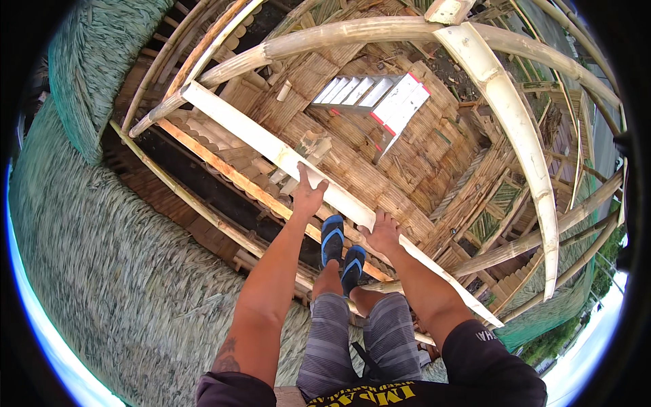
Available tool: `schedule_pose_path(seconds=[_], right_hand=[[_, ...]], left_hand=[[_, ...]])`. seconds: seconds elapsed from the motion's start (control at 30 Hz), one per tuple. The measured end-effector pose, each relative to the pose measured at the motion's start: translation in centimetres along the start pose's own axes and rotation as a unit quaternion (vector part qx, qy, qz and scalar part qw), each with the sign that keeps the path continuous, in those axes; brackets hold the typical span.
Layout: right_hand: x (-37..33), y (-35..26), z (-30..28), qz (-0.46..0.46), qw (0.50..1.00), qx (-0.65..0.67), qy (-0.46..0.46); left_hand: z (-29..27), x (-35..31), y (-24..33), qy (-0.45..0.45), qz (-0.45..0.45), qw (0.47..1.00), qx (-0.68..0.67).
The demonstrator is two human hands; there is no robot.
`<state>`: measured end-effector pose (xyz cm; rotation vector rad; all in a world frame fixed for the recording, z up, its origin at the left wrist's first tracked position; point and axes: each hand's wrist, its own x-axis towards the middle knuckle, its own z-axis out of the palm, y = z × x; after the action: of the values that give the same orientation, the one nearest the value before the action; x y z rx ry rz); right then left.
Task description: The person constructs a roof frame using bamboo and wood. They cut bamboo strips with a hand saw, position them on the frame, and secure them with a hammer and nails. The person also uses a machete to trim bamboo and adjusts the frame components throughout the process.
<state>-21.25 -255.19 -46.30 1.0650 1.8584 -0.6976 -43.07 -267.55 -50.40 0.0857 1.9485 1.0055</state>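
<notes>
A long, pale split bamboo pole (244, 129) runs slantwise from the upper left to the lower right in front of me. My left hand (309, 195) grips it near its middle, with thumb and one finger spread over the pale face and the other fingers mostly hidden. Farther down its length, my right hand (384, 235) is closed over the same pole, thumb toward the left hand. The pole's upper-left end meets a thick round bamboo beam (271, 49). Below my hands, my feet in blue-strapped sandals (332, 237) stand on the frame's bamboo members.
A stepladder (400, 102) stands on the bamboo floor (352, 163) far below. Another split bamboo length (505, 95) curves down the right side. Thatch (135, 271) covers the left and lower left. Round poles (576, 217) cross at right, and gaps between members drop away.
</notes>
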Motion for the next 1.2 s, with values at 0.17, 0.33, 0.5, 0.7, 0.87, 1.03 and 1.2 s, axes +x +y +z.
schedule_pose_path(seconds=[0.17,0.33,0.5,0.7,0.87,1.03,1.2], right_hand=[[0.2,-1.7,-1.2,-0.012,0.999,0.033,0.021],[1.5,-7.8,-1.9,-0.225,0.954,0.115,0.161],[4.8,-11.9,-3.5,-0.241,0.956,0.14,0.096],[7.9,-11.5,-3.3,-0.298,0.946,0.067,0.107],[8.5,-11.4,-2.3,-0.297,0.941,0.055,0.155],[9.1,-11.3,-1.7,-0.33,0.916,0.048,0.223],[9.6,-10.9,-0.9,-0.346,0.905,0.064,0.238]], left_hand=[[-2.8,-2.2,-4.7,-0.006,0.058,0.996,-0.062],[-2.8,-2.9,-9.7,0.057,-0.048,0.991,0.115],[-1.5,2.0,-14.2,0.075,0.045,0.967,0.241],[-1.4,16.2,-16.4,-0.04,0.106,0.882,0.456],[-0.2,22.2,-16.7,0.161,0.298,0.902,0.268],[1.8,26.9,-15.0,0.07,0.279,0.921,0.263],[2.7,26.9,-15.8,0.05,0.271,0.936,0.217]])
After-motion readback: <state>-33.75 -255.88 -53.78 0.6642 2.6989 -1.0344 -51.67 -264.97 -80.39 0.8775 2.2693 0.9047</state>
